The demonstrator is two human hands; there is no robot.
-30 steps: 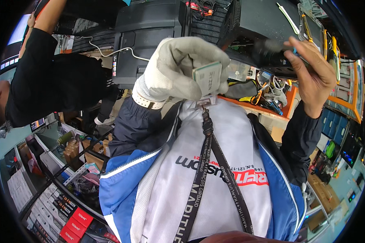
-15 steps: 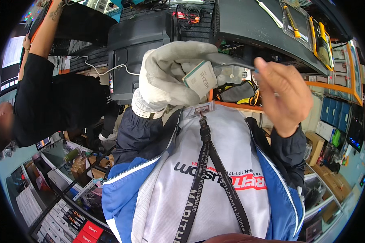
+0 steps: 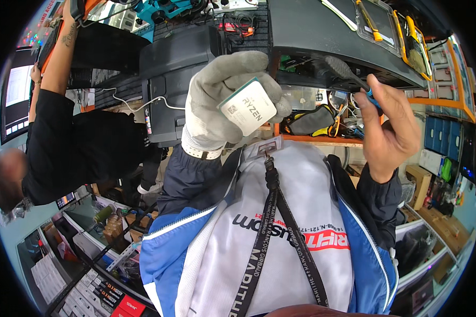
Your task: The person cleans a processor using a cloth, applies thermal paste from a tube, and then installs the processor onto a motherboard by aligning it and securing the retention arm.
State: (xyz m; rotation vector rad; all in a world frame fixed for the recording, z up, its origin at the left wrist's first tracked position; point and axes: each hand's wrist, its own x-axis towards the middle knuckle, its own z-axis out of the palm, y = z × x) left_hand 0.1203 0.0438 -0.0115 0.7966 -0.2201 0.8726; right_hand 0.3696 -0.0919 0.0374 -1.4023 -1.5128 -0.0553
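left gloved fingers point(image 3: 251, 61) grip tilted square processor point(image 3: 248, 107), pale silvery, green-edged; right fingers point(image 3: 391, 99) pinch dark-bristled brush point(image 3: 340, 67).

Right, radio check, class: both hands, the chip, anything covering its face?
Left gloved hand: holding chip. Right bare hand: holding brush, apart from chip. Chip: printed face uncovered.

Bright scene, strong fisheye rim distortion
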